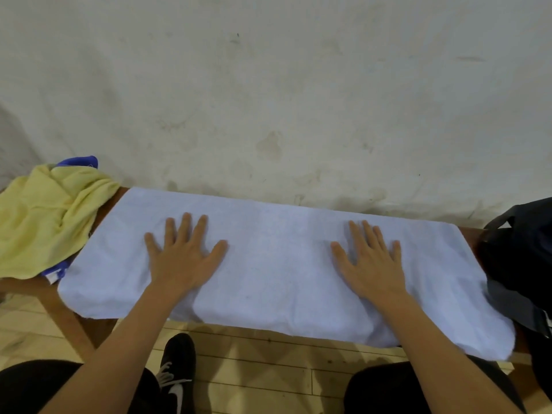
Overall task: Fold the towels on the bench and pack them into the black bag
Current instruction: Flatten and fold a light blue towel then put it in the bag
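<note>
The white towel [277, 264] lies spread flat along the counter [27, 283], and it covers nearly the whole top; its near edge hangs a little over the front of the counter. On the towel, toward its left end, the left hand [183, 258] rests palm down with the fingers straight and spread, so this grip is wide and holds nothing. Toward the right end of the towel the right hand [370, 264] lies in the same way, flat and with straight fingers, also wide and holding nothing. The two hands are well apart from each other. Just beside the left end of the towel there is a yellow towel [47, 216] in a crumpled heap on the counter, not folded. Under this heap a blue cloth [79, 161] shows at the far side and again at the near side. At the right end of the towel stands the black bag [519, 264], touching or almost touching the towel's edge; I cannot tell if it is open. Behind the towel is a pale, stained wall [268, 85]. Below the towel's near edge are a wooden floor [268, 363], a black shoe [177, 369] with white laces, and the person's dark-clothed knees.
</note>
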{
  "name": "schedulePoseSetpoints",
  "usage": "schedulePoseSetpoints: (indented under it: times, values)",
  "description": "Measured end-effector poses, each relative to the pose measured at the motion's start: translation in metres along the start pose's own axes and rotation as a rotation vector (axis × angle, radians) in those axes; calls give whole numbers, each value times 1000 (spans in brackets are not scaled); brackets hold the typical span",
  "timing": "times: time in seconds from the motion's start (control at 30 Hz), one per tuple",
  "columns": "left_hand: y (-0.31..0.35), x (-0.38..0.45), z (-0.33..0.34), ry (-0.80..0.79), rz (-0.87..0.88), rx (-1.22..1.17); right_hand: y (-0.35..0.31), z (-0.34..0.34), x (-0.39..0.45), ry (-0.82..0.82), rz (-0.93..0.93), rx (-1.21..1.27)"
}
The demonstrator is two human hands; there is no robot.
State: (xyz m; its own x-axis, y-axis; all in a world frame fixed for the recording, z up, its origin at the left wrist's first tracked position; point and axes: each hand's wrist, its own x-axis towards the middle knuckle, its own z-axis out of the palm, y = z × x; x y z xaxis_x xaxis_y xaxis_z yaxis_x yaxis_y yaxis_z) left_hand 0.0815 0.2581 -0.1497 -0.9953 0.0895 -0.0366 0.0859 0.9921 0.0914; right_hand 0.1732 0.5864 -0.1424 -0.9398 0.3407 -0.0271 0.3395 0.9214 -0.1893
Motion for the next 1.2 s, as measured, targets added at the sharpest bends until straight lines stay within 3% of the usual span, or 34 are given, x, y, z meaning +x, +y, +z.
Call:
schedulePoseSetpoints:
  times: [0.1,0.23,0.4,0.53,0.6,0.73,0.87,1.0,1.13,1.2]
  values:
    - [-3,0,0,19,12,-17,28,-8,8,134,127,114]
    - [-7,1,1,24,13,-7,66,-4,10,81,175,164]
    - [-5,1,0,36,-4,-16,57,-21,-4,222,229,558]
    - [27,-15,-7,35,73,-51,57,-30,-5,332,251,643]
    - [51,-30,-7,27,195,-60,69,-39,-4,372,318,622]
    - [80,-48,1,-85,401,-67,98,-41,-14,260,344,426]
    - [81,-46,6,-109,474,-53,97,-37,-39,325,247,352]
    - [81,-55,-4,-79,638,-175,72,-38,-70,133,185,297]
    - [87,-77,-14,-58,856,-214,47,-34,-96,122,57,246]
    - [86,-86,-13,33,948,-129,45,-36,-104,101,-8,232]
